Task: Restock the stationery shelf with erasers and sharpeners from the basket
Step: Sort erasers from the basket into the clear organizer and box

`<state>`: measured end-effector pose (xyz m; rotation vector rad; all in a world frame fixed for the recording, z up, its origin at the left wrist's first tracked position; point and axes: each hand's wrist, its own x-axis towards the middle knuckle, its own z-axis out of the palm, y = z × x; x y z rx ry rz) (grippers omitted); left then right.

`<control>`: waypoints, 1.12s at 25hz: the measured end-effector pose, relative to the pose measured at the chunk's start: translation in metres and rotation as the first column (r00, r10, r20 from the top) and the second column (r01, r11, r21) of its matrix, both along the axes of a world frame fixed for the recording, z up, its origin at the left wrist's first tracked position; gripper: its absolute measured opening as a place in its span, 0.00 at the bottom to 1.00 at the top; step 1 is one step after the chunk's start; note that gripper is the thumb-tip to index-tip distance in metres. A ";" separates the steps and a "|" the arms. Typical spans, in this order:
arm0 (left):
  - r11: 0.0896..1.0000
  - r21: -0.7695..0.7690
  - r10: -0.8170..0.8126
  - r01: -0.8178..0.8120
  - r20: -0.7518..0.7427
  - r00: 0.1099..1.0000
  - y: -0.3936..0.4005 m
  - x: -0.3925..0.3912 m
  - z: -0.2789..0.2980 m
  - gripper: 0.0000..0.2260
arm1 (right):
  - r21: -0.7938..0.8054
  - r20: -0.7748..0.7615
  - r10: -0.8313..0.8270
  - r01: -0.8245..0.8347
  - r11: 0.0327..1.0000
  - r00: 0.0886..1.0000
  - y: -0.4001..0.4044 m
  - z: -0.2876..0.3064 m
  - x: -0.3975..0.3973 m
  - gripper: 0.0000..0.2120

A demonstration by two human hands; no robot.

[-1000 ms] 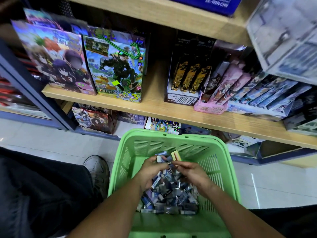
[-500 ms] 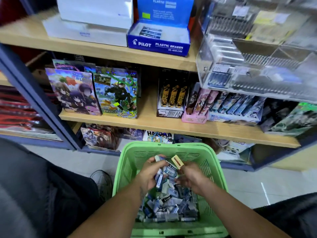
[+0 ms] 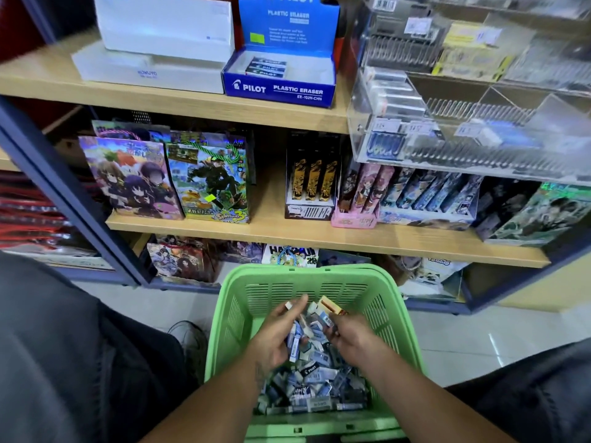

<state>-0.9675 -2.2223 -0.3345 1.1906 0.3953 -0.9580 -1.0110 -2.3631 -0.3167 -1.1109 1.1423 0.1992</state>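
Wooden shelf (image 3: 198, 105) behind; both hands (image 3: 271, 337) grip erasers (image 3: 323, 314) over basket (image 3: 396, 318)

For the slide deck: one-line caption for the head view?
Both hands, left and right, gather erasers from green basket below Pilot eraser box.

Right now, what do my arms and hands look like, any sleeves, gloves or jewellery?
Both forearms are bare to the bottom edge of the picture, so no sleeves show. The left hand and right hand wear no gloves. No watch or ring is visible.

"PILOT PLASTIC ERASER EE-102N-CHN" on blue box (image 3: 281, 87), "MONO" on basket eraser (image 3: 319, 403)
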 end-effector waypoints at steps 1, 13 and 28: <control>1.000 -0.016 -0.007 0.007 -0.011 1.000 0.000 -0.002 -0.003 0.18 | -0.017 -0.010 -0.042 0.041 0.999 0.999 0.002 -0.008 0.001 0.09; 0.971 -0.027 0.234 -0.238 -0.106 0.966 -0.005 -0.002 -0.020 0.29 | -0.245 0.006 0.421 -0.407 0.880 0.907 0.021 -0.001 0.004 0.03; 0.998 0.004 0.062 -0.062 -0.013 0.998 0.004 0.010 0.019 0.19 | -0.184 -0.030 0.554 -0.550 0.815 0.832 -0.023 0.049 0.011 0.12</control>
